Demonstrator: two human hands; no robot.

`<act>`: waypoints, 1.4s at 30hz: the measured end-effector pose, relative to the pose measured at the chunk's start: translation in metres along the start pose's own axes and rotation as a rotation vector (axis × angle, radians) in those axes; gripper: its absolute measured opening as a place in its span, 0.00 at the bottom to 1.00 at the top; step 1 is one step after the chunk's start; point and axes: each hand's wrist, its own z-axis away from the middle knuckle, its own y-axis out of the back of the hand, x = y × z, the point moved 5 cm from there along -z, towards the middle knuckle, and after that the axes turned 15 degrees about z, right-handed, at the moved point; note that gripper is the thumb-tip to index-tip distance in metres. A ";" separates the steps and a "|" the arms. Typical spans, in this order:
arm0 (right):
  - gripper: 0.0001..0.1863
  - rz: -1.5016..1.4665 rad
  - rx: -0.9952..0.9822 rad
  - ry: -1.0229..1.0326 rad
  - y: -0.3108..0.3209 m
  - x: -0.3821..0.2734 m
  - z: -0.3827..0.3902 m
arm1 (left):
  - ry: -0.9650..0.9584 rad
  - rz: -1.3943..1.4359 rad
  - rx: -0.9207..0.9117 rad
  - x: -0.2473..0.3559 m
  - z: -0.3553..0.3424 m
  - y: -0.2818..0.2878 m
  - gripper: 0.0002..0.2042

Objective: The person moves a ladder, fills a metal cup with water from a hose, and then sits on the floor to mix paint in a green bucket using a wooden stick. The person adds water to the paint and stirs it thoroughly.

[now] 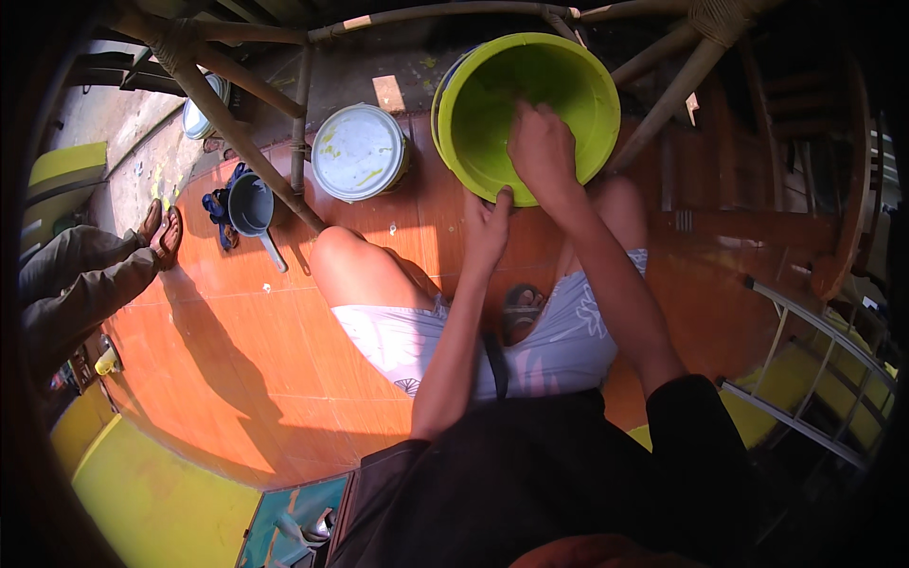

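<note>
A yellow-green bucket [597, 123] is tipped toward me in front of my knees, its open mouth facing me and its inner wall the same bright colour. My left hand [487, 227] grips the bucket's near rim, thumb on the edge, other fingers partly hidden. Inside the mouth is my right hand [543, 151], its fingers curled and pointing down toward the inner wall. Whatever those fingers hold, if anything, is too dark and small to make out.
A lidded white pail [358, 151] with yellow smears stands left of the bucket. Beyond it are a grey dipper [251, 205] and a bamboo frame [227, 109]. Another person's sandalled feet [166, 237] are at far left. A metal ladder [819, 350] lies at right.
</note>
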 end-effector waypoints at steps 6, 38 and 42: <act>0.15 -0.116 -0.093 0.101 -0.031 -0.012 0.002 | -0.037 -0.014 0.027 -0.008 -0.018 0.022 0.23; 0.09 0.071 -0.160 -0.100 -0.076 0.010 -0.017 | -0.029 0.068 0.187 -0.049 -0.011 0.055 0.24; 0.06 0.035 -0.095 -0.017 -0.084 0.005 -0.034 | -0.022 -0.063 0.178 -0.053 -0.006 0.059 0.23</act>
